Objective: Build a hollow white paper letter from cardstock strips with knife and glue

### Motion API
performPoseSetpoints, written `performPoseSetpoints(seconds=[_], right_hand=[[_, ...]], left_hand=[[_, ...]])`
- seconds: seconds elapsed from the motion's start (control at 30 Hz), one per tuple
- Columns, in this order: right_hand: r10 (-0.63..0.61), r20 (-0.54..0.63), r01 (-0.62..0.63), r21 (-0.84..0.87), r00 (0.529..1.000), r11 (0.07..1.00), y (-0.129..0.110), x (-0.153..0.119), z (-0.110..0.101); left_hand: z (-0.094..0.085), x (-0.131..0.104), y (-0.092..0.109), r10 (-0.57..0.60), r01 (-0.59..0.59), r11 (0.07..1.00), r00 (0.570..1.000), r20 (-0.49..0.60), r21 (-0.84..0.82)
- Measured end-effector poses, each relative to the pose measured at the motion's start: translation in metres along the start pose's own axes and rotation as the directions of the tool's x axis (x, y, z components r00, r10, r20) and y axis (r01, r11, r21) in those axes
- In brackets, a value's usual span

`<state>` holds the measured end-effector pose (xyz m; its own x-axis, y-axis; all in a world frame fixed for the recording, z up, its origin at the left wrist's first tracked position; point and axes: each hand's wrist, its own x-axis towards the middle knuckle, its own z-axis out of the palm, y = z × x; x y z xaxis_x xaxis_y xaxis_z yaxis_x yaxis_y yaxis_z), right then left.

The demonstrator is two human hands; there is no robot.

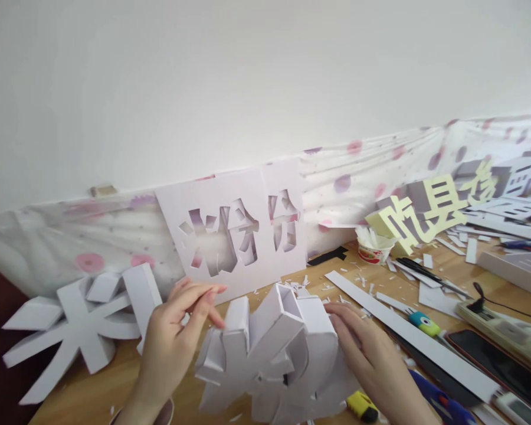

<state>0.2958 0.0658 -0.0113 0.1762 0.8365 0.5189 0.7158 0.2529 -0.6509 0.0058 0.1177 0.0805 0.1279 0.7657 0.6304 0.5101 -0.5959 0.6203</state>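
Note:
A white hollow foam-board character (274, 348) with thick raised strokes stands in front of me, slightly blurred. My right hand (367, 351) grips its right side, fingers over the upper edge; the thumb is hidden behind it. Just off its upper left, my left hand (179, 324) hovers with bent fingers somewhat apart and nothing visible in them. Left of that hand leans another white three-dimensional character (79, 324). Behind, a white board (230, 274) with character shapes cut out of it rests against the wall covering.
Pale yellow foam characters (442, 200) stand at the back right beside a paper cup (374, 247) of scraps. On the right lie a long white strip (407, 330), a phone (491, 354), a power strip (508, 330), a blue tool (438, 398) and a yellow object (361, 406).

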Motion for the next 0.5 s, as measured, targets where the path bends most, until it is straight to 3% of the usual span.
performPoseSetpoints(seconds=[0.1, 0.17, 0.33, 0.5], right_hand=[[-0.023, 0.012, 0.023, -0.029, 1.0, 0.999, 0.006, -0.002, 0.0], [-0.036, 0.031, 0.038, -0.057, 0.999, 0.998, 0.007, -0.002, 0.0], [-0.027, 0.006, 0.028, -0.12, 1.0, 0.992, 0.005, -0.006, -0.001], [-0.023, -0.007, 0.022, -0.126, 1.0, 0.992, 0.007, -0.014, 0.001]], left_hand=[[-0.003, -0.011, -0.001, 0.07, -0.07, 0.998, 0.989, -0.129, 0.009], [-0.003, -0.019, -0.001, 0.076, -0.079, 0.997, 0.985, -0.155, -0.009], [0.008, -0.028, 0.002, 0.01, -0.01, 1.0, 0.999, -0.051, 0.005], [0.026, -0.03, -0.003, 0.107, -0.121, 0.987, 0.986, 0.129, 0.102]])
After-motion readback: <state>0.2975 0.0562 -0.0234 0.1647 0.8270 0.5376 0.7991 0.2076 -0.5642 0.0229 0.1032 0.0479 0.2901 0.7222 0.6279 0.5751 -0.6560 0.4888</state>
